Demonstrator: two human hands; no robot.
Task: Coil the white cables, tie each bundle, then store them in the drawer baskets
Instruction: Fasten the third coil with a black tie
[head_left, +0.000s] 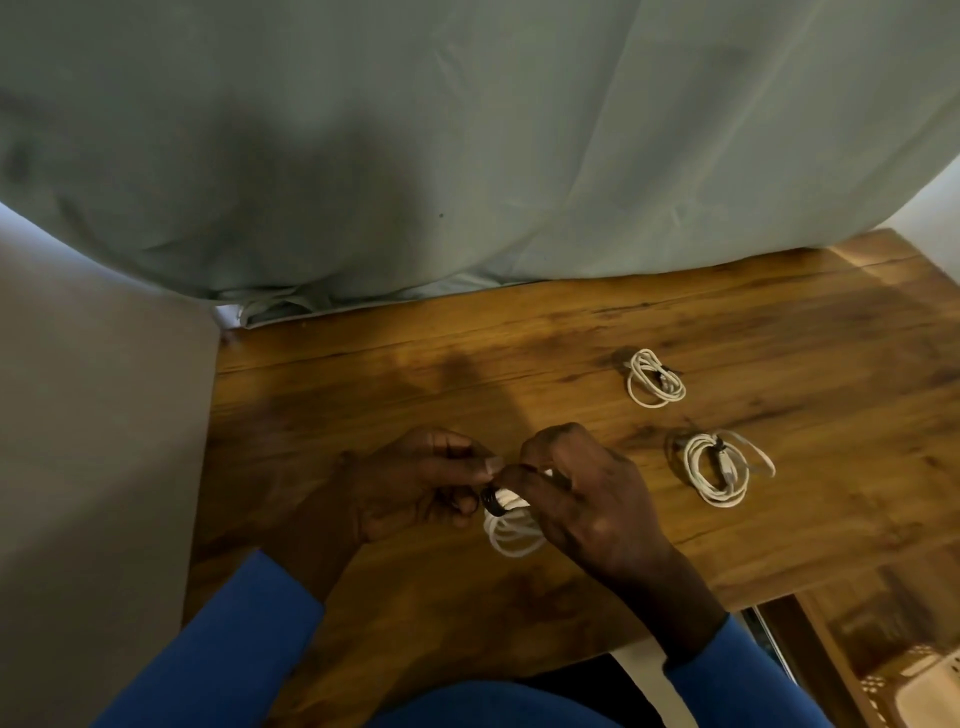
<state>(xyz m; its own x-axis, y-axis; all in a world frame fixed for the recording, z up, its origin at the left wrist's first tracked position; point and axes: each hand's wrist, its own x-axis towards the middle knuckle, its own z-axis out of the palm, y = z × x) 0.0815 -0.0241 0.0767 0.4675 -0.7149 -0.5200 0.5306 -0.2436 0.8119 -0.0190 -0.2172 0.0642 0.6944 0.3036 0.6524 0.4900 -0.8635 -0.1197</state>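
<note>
Left hand (415, 483) pinches the tie (491, 503); right hand (587, 499) fingers (524, 486) grip the coil (511, 535). If the pinch slackens, the six-o'clock loops may spring apart.

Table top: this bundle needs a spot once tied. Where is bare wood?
Bare: the table between the grey cloth and the left hand; also the narrow strip between the right hand and the near bundle. Crowded: the right side with the near and far bundle, and the middle, where both hands grip the held bundle.
</note>
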